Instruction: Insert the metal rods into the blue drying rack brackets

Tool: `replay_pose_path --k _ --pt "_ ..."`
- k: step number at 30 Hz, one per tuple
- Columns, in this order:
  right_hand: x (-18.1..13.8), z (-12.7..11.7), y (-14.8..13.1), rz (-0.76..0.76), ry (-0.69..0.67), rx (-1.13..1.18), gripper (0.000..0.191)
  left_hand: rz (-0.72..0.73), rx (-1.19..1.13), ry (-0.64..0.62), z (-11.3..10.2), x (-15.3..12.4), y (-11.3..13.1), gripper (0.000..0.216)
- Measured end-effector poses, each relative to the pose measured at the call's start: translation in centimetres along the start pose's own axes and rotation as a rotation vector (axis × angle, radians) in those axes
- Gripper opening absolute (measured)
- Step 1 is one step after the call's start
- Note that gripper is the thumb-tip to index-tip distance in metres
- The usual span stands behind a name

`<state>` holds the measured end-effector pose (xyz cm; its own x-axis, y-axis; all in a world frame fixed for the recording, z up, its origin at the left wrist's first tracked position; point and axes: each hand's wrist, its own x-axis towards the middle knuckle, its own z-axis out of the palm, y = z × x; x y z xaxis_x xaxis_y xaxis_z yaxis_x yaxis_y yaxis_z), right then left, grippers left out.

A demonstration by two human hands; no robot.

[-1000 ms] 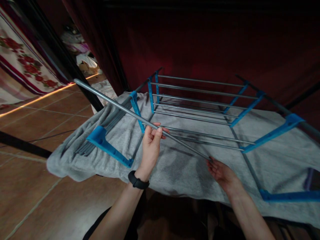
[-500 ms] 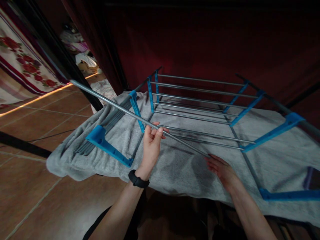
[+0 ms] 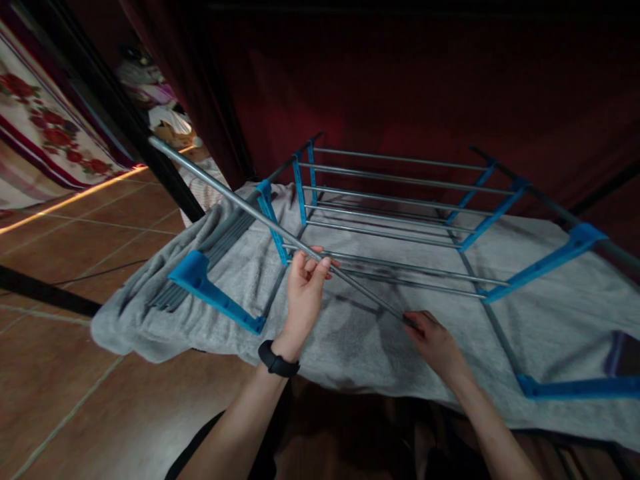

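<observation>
A long grey metal rod point(image 3: 230, 198) runs slantwise from the upper left down to the centre. My left hand point(image 3: 305, 293), with a black band on the wrist, pinches the rod near its middle. My right hand point(image 3: 434, 341) grips the rod's lower end just above the grey towel point(image 3: 350, 333). Behind the hands lies a drying rack point(image 3: 395, 220) with grey rails and blue plastic brackets, spread over the towel. A blue bracket point(image 3: 210, 293) with a bundle of loose grey rods lies at the left.
Brown tiled floor point(image 3: 75, 267) lies to the left and in front. A dark red curtain point(image 3: 425, 87) hangs behind the rack. A floral cloth point(image 3: 45, 120) and a black frame post point(image 3: 115, 113) stand at the far left. Another blue bracket point(image 3: 575, 387) lies at right.
My right hand has slid left and up a little and closed on the rod's lower end. The rod's far tip has risen slightly. My left hand has stayed in place.
</observation>
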<state>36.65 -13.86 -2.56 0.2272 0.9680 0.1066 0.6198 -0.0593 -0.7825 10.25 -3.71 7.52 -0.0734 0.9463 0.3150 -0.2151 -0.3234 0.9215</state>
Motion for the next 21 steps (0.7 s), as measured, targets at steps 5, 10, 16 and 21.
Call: replay_pose_path --k 5,10,16,21 --pt "-0.6 0.4 -0.9 0.029 0.034 -0.035 0.016 -0.022 -0.015 -0.031 0.1 -0.1 0.1 0.028" --pt "-0.7 0.4 -1.3 0.055 0.025 0.028 0.013 -0.051 -0.041 -0.048 0.1 0.0 -0.2 0.031" --pt "-0.8 0.6 -1.3 0.006 0.005 -0.01 0.017 -0.106 -0.062 -0.077 0.5 -0.2 -0.4 0.03" --pt "-1.2 1.0 -1.2 -0.08 -0.004 -0.114 0.025 -0.108 -0.064 -0.091 0.6 -0.4 -0.7 0.031"
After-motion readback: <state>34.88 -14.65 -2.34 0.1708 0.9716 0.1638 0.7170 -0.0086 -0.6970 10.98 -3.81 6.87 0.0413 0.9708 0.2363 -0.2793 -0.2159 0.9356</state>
